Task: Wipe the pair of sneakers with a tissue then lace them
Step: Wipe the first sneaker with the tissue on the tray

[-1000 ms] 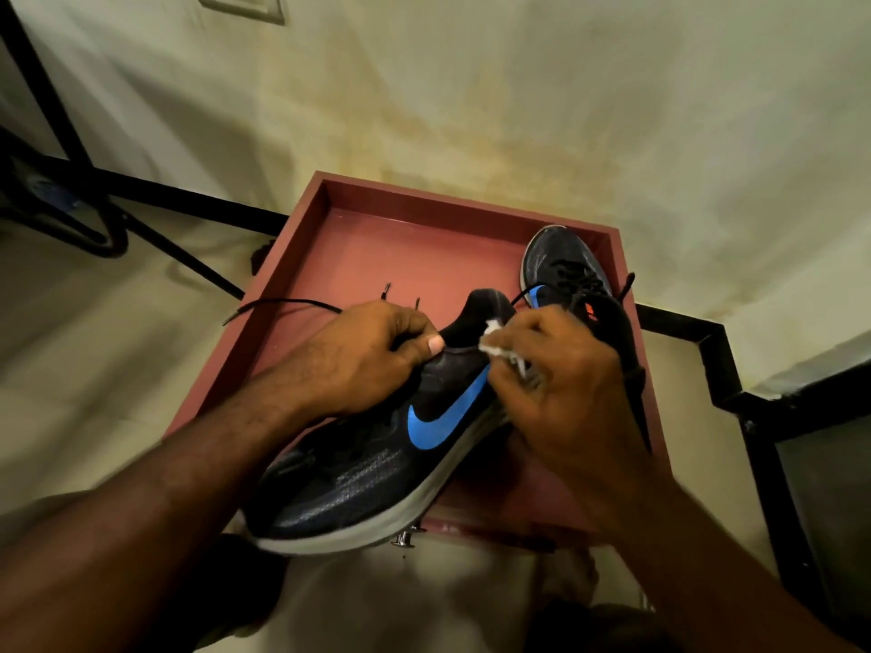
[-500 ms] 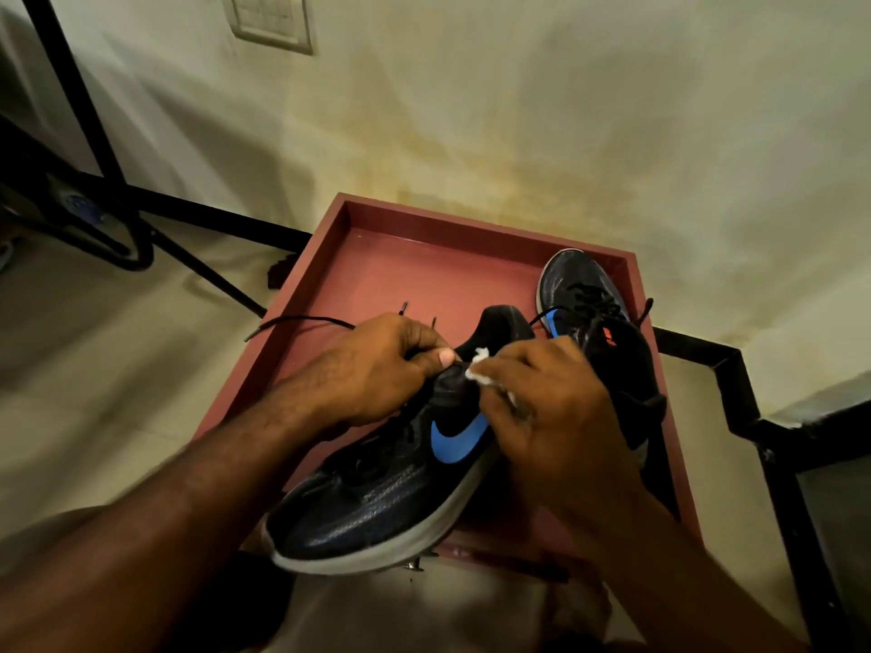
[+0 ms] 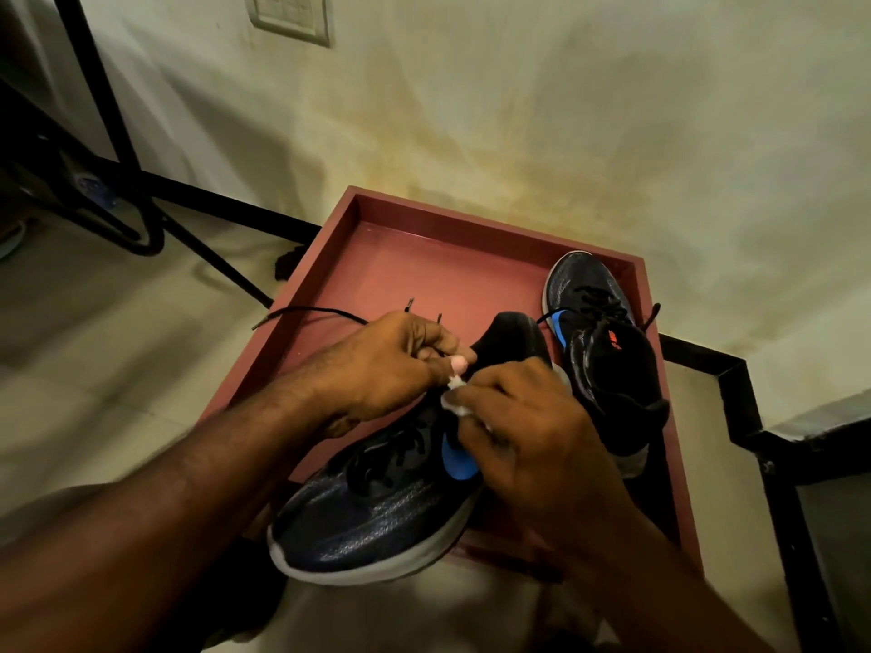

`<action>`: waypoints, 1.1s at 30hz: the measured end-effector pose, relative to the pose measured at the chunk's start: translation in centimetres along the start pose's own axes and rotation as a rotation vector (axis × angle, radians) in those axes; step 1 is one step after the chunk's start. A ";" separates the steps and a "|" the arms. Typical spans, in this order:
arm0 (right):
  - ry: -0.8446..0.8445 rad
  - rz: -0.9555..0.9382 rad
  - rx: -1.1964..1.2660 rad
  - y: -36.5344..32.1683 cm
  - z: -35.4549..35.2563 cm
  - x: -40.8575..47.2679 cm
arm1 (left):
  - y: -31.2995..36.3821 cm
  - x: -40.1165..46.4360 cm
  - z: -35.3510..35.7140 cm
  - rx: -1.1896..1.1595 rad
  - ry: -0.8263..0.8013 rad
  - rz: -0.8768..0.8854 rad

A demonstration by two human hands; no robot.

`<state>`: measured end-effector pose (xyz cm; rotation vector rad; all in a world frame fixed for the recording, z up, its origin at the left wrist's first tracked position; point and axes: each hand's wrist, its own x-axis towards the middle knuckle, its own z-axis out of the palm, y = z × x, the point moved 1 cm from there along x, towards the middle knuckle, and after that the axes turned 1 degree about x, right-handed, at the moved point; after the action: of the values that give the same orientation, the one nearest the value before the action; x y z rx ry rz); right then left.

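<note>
A dark sneaker with a blue swoosh and white sole (image 3: 377,516) lies over the near edge of a red tray (image 3: 414,271), toe toward me. My left hand (image 3: 382,369) grips its collar near the tongue. My right hand (image 3: 528,440) presses a small white tissue (image 3: 456,402) against the sneaker's side, covering most of the swoosh. The second sneaker (image 3: 608,351), laced, with an orange mark on its tongue, stands at the tray's right side. A loose black lace (image 3: 311,313) trails out past the tray's left rim.
The tray sits against a stained pale wall. Black metal frame legs (image 3: 122,148) stand at the left on the tiled floor. A black skirting strip (image 3: 735,384) and a dark step edge run along the right. A wall switch plate (image 3: 292,14) is at the top.
My right hand with the tissue has slid along the sneaker's side toward my left thumb, and the view has shifted so the tray sits lower in frame.
</note>
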<state>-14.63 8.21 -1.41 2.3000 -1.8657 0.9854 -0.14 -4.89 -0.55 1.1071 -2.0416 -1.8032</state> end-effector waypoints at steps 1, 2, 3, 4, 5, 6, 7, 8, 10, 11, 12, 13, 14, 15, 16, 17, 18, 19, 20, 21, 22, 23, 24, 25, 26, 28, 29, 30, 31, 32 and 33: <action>0.072 0.070 -0.007 0.9 -0.3 0.3 | 0.0 0.1 -0.1 0.003 0.004 -0.002; 0.127 0.127 -0.001 1.5 -0.7 0.6 | 0.0 0.2 -0.2 0.006 0.006 -0.003; 0.133 0.139 0.018 1.5 -0.7 0.7 | 0.0 0.1 -0.3 0.003 0.009 -0.007; 0.093 0.107 0.034 1.0 -0.2 0.4 | 0.1 0.1 -0.2 -0.001 0.013 -0.012; 0.025 0.039 0.041 0.0 0.5 -0.1 | 0.1 0.0 -0.1 -0.005 0.018 -0.017; -0.028 -0.028 0.037 -0.8 0.9 -0.5 | 0.0 0.1 -0.1 -0.004 0.026 -0.020; -0.043 -0.051 0.029 -0.9 1.0 -0.5 | -0.1 0.1 -0.1 0.000 0.038 -0.024; -0.013 -0.018 0.025 -0.3 0.9 -0.2 | -0.1 0.3 -0.2 0.005 0.051 -0.024; 0.123 0.115 0.010 1.0 0.2 0.5 | -0.1 0.6 -0.5 0.009 0.063 -0.029; 0.142 0.136 0.018 1.2 0.0 0.6 | -0.2 0.5 -0.5 0.008 0.063 -0.033; 0.117 0.118 0.023 0.9 0.2 0.4 | -0.1 0.4 -0.5 0.011 0.065 -0.037; 0.057 0.070 0.023 0.2 0.6 0.0 | -0.1 0.3 -0.3 0.012 0.065 -0.039; 0.005 0.023 0.020 -0.5 0.9 -0.4 | -0.1 0.3 -0.2 0.010 0.065 -0.038; -0.005 0.005 0.018 -0.5 0.9 -0.5 | 0.0 0.2 0.0 0.004 0.068 -0.034; 0.032 0.036 0.015 0.1 0.7 -0.3 | 0.0 0.3 -0.1 -0.004 0.076 -0.032; 0.097 0.100 0.005 1.0 0.4 -0.1 | 0.1 0.3 -0.1 -0.008 0.081 -0.035; 0.147 0.149 0.000 1.7 -0.1 0.1 | 0.1 0.4 -0.2 -0.004 0.082 -0.037; 0.154 0.157 0.008 1.9 -0.2 0.2 | 0.1 0.4 -0.2 0.007 0.080 -0.037; 0.125 0.132 0.021 1.4 -0.1 0.1 | 0.0 0.3 -0.2 0.019 0.077 -0.036; 0.076 0.085 0.030 0.6 0.3 -0.2 | -0.1 0.2 -0.1 0.029 0.073 -0.030; 0.030 0.047 0.027 -0.2 0.5 -0.6 | 0.0 0.1 0.0 0.036 0.069 -0.022; 0.011 0.033 0.023 -0.5 0.5 -0.6 | 0.0 0.0 0.0 0.040 0.068 -0.011; 0.030 0.058 0.029 -0.2 0.1 -0.4 | 0.1 0.0 0.0 0.043 0.066 -0.001; 0.091 0.121 0.038 0.8 -0.6 0.0 | 0.2 0.0 -0.1 0.053 0.053 0.008; 0.181 0.199 0.051 1.9 -1.6 0.3 | 0.3 -0.1 -0.2 0.069 0.035 0.015; 0.381 0.353 0.107 3.8 -3.9 0.7 | 0.4 -0.4 -0.4 0.101 -0.015 0.028; 0.449 0.428 0.152 4.3 -4.6 0.6 | 0.5 -0.5 -0.5 0.123 -0.041 0.037; 0.474 0.479 0.199 4.5 -4.9 0.4 | 0.5 -0.6 -0.7 0.151 -0.067 0.042; 0.464 0.500 0.234 4.5 -4.9 0.2 | 0.6 -0.8 -0.9 0.176 -0.092 0.039; 0.433 0.497 0.239 4.3 -4.8 0.2 | 0.6 -0.9 -1.1 0.190 -0.119 0.031; 0.394 0.481 0.228 4.2 -4.7 0.1 | 0.6 -0.9 -1.2 0.197 -0.141 0.024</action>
<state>-20.42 8.74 0.88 1.5902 -2.2510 1.6364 0.97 -5.25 0.58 1.0246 -2.3462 -1.7444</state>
